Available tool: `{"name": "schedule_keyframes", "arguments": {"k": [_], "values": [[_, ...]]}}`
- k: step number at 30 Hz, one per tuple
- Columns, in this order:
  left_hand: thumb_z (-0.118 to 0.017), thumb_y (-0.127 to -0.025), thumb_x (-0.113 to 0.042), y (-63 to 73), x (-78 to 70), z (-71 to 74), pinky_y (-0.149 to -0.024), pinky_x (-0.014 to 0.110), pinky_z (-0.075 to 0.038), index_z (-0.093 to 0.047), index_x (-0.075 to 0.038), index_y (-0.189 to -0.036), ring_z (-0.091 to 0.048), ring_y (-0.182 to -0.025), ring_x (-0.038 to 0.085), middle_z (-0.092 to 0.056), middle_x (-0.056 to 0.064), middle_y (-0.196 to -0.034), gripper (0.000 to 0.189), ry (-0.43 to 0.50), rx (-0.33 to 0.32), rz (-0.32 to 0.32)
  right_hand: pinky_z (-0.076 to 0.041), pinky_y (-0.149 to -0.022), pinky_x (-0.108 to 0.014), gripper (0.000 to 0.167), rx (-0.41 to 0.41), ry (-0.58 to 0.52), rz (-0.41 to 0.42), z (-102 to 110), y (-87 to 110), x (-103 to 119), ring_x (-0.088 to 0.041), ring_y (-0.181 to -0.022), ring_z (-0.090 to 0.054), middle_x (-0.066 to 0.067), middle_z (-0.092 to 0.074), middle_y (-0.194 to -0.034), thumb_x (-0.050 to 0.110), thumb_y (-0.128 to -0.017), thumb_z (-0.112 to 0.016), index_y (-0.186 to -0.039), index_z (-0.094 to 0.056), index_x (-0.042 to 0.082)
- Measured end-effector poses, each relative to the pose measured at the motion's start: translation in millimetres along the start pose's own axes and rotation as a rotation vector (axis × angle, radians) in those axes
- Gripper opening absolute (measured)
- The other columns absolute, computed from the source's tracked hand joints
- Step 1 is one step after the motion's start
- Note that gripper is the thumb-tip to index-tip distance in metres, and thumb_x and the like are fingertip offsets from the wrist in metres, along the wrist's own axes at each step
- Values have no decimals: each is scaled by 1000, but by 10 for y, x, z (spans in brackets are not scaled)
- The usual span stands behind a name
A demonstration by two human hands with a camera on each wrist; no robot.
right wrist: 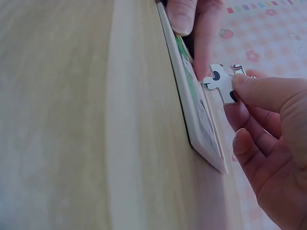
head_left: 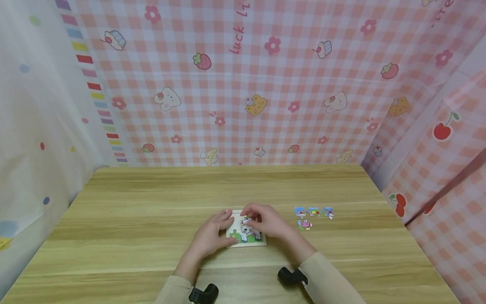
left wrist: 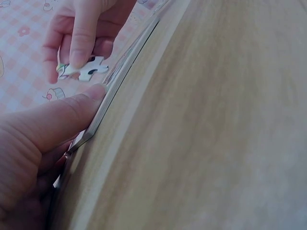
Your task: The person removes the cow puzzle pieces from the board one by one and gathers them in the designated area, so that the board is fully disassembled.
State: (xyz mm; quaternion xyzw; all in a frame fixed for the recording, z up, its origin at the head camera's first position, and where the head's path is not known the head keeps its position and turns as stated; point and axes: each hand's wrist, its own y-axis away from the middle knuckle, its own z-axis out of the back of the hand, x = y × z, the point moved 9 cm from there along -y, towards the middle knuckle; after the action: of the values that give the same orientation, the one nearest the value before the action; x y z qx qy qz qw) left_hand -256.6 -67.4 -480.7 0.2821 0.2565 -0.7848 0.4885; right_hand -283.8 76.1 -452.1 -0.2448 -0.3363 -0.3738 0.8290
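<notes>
A small framed jigsaw board lies on the table before me, partly filled with a black-and-white animal on green grass. My left hand rests on its left side, thumb on the near corner and fingers stretched toward the far edge. Between thumb and fingers, my right hand pinches a white puzzle piece with black patches. In the right wrist view that piece hovers just above the board, tilted, one knob pointing at the left hand. Part of the picture is hidden behind the right hand.
Several loose puzzle pieces lie to the right of the board, most in a row, with a pink-patterned piece nearer me. The wooden table meets a pink checked curtain at its far edge. Black wrist mounts sit on both sleeves.
</notes>
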Motion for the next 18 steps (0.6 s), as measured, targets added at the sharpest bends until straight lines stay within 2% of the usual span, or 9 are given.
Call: {"name": "schedule_keyframes", "arguments": {"k": [12,18], "values": [[-88,-82,-23,2,-6,-2,-120,60,-29,-63,6,-136,-38,-148,40,-48,17,-156,67,-3,-3,5,-51,-69,-24,16,-141,-23,-34,303,266,-167,-8,-77,-56,2,-67,-88,3,-94,-73,-108,-67,5],[-89,-82,-23,0,3,-5,-121,60,-28,-62,6,-136,-38,-148,40,-48,16,-156,67,-7,-2,14,-49,-66,-23,17,-186,-40,-81,468,429,-259,-8,-74,-55,0,-68,-88,1,-93,-74,-108,-67,3]]}}
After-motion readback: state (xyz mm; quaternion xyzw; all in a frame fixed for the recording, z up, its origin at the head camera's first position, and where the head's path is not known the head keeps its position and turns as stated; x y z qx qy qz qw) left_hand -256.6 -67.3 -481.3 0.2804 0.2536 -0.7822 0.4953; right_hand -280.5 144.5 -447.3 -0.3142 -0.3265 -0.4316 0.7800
